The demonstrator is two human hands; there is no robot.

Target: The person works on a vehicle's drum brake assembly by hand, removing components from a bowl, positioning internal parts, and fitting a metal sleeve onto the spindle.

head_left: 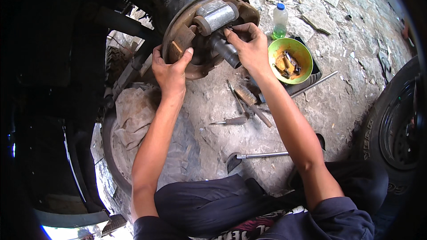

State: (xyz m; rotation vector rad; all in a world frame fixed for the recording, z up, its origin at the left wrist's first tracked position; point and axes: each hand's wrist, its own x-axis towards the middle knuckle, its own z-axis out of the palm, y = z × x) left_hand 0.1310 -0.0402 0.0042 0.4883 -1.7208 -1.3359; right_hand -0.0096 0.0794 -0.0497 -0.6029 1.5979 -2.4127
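A round, rusty brake backing plate stands upright at the top centre. A silver wheel cylinder sits across its upper part, and a dark metal axle stub juts out below that. My left hand is closed on the plate's left edge, fingers round the rim and thumb over the inner side, beside a brown, flat brake shoe. Between the cylinder and the stub, my right hand pinches with thumb and forefinger; whatever lies between the fingertips is too small and dark to name.
Right of the plate stand a green bowl with metal parts and a blue-capped bottle. On the stony ground lie a wire brush, a screwdriver and a metal bar. A tyre lies at far right.
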